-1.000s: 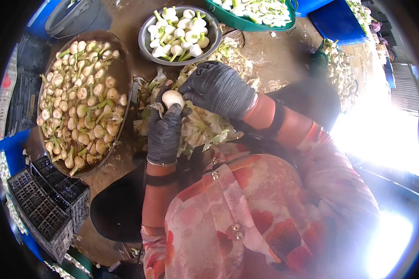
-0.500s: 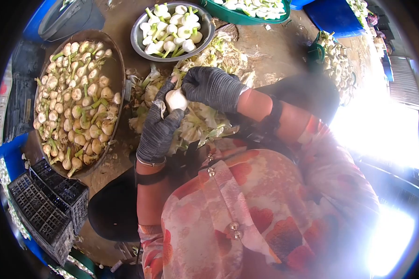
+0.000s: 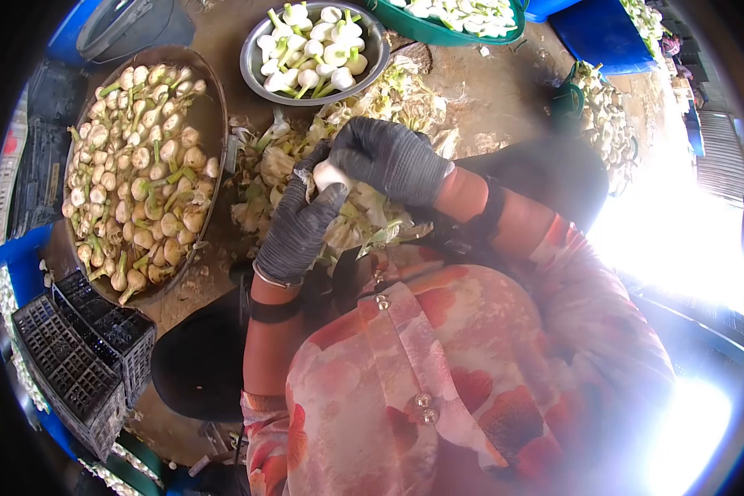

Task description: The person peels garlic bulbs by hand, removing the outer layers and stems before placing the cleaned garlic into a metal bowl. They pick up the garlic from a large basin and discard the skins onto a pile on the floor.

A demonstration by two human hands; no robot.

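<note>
A whitish garlic bulb (image 3: 329,177) sits between my two gloved hands, above a pile of loose peelings (image 3: 380,211). My left hand (image 3: 299,223), in a dark grey glove, is closed round the bulb from below and the left, its thumb against it. From the upper right my right hand (image 3: 388,161), gloved alike, presses curled fingers onto the bulb and covers part of it. Behind the hands stands a metal bowl (image 3: 380,70) of white peeled bulbs with short green stems.
At the left lies a wide round pan (image 3: 221,132) of unpeeled bulbs. Black crates (image 3: 74,364) stand at the lower left, a grey bucket (image 3: 136,29) at the upper left. Behind are a green basin (image 3: 422,31) and a blue container (image 3: 603,37); more garlic (image 3: 608,124) lies at the right.
My right hand has closed over more of the bulb, which shows less than before. The whole view has shifted slightly.
</note>
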